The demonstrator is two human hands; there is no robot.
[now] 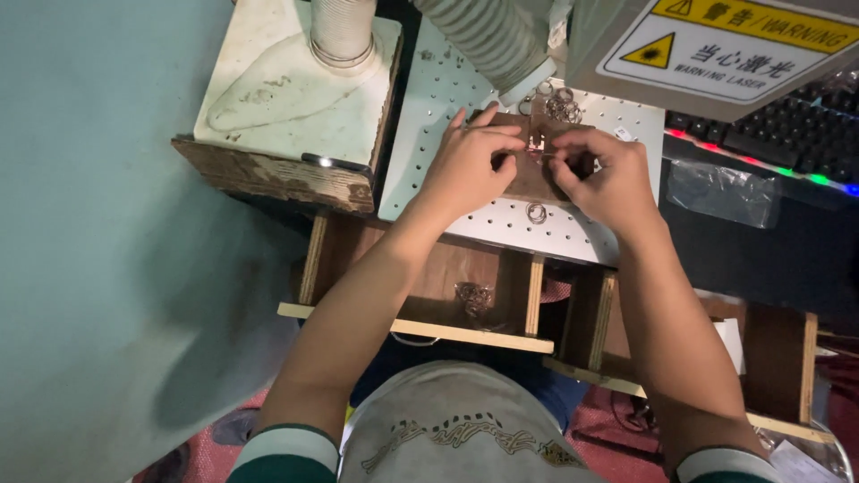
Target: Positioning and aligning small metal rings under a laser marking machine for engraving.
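Note:
My left hand (472,163) and my right hand (601,174) meet over a brown wooden block (528,183) on a white perforated plate (429,98). Between the fingertips of both hands sits a small metal ring piece (536,146), pinched from each side. A loose metal ring (536,213) lies on the plate just below the hands. Behind the hands lies a heap of several metal rings (562,105).
A ribbed white hose (483,36) ends above the plate. A grey machine head with a yellow warning label (725,45) hangs at the upper right. A keyboard with coloured lights (787,134) and a clear plastic bag (720,192) lie right. Wooden compartments (474,300) below hold more rings.

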